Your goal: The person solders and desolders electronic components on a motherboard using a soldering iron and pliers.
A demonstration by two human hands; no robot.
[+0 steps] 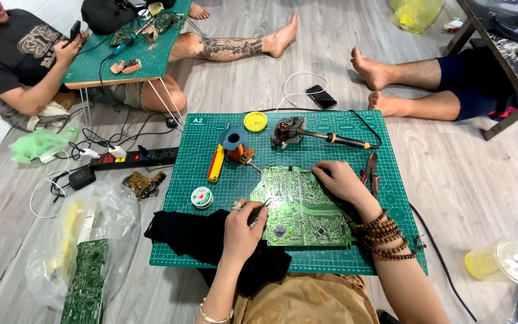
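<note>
A green circuit board [300,204] lies solder side up on a green cutting mat [331,129]. My left hand [243,229] grips tweezers [259,210], whose tips touch the board's left edge. My right hand [338,181] rests flat on the board's upper right part and holds it down; beaded bracelets wrap that wrist. A black cloth [202,237] lies under my left forearm.
On the mat: a soldering iron [337,139] on its stand, a yellow tin [255,121], a solder spool [201,197], a red-yellow tool [216,163], pliers [370,171]. A power strip [136,158], bagged boards [85,282] lie left. Two other people sit beyond. A drink cup [505,263] stands right.
</note>
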